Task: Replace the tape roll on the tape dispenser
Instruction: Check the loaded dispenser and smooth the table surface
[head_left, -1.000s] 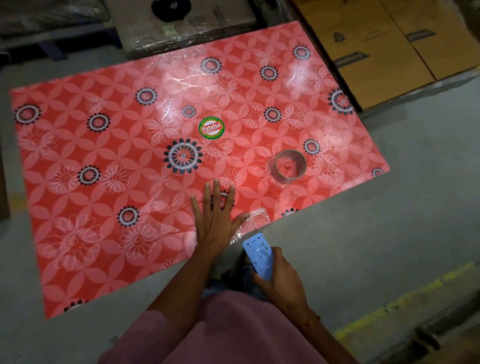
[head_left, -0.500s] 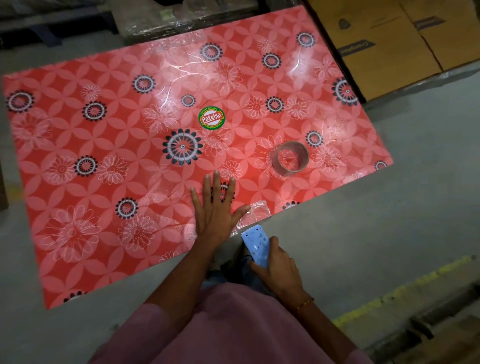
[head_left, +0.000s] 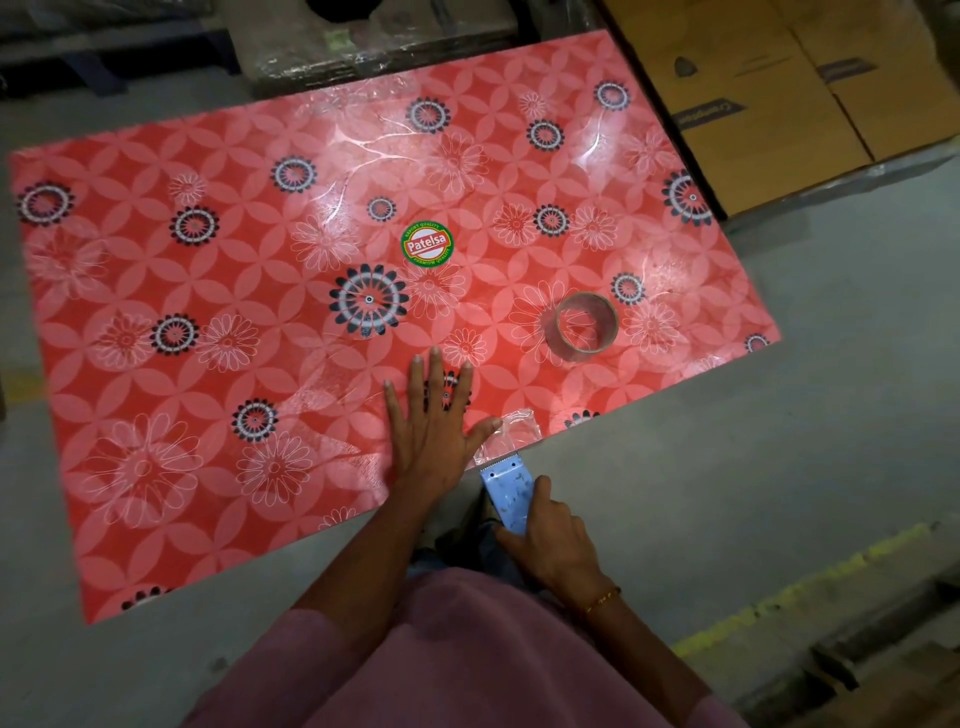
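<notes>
Red flowered tabletop (head_left: 208, 364) carries the tape roll (head_left: 586, 328), lying flat near its right edge. Left hand (head_left: 431, 426) presses flat, fingers spread, beside clear tape (head_left: 511, 434). Right hand (head_left: 553, 540) grips the blue tape dispenser (head_left: 506, 491) off the near edge.

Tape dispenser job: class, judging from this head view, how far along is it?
Done: nothing clearly. In hand: the right hand grips the blue dispenser, clear tape at its blade; the left hand lies flat on the red table. Left: fitting the tape roll, which lies untouched.
</notes>
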